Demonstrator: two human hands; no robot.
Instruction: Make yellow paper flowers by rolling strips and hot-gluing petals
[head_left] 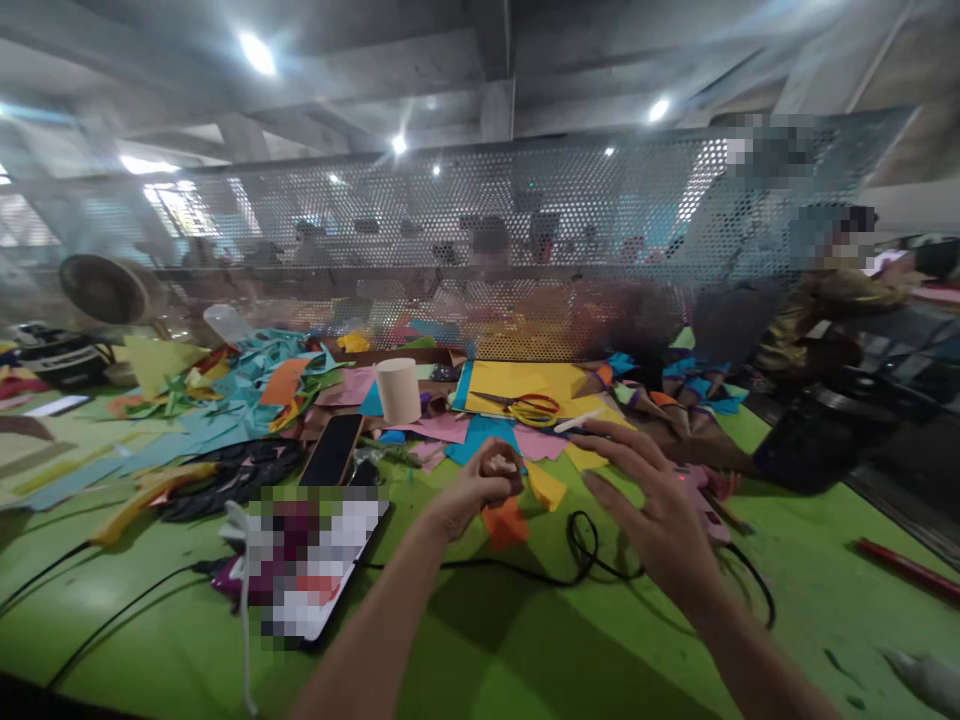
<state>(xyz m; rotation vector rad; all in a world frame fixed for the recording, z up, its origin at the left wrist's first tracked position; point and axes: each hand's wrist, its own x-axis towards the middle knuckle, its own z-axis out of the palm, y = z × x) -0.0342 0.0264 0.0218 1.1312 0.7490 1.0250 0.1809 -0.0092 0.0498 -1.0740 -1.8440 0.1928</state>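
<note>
My left hand (474,488) is closed around a small brown object (501,462) with a whitish, crumpled-looking middle; its exact kind is unclear. Just below it, an orange scrap (506,524) shows above the green table. To the right, my right hand (649,485) hovers with its fingers apart, and nothing is visible between them. A white stick (577,421) lies just beyond those fingertips; whether they touch it I cannot tell. Yellow-handled scissors (534,407) rest on yellow sheets (517,378) behind both hands.
A white cylinder (399,391) stands behind a dark phone (331,450). Another phone (322,580) is propped at front left, beside a yellow-handled tool (154,500). A black cable (510,568) crosses the green table (480,660). Coloured scraps (262,370) pile up before a perforated metal screen (420,230).
</note>
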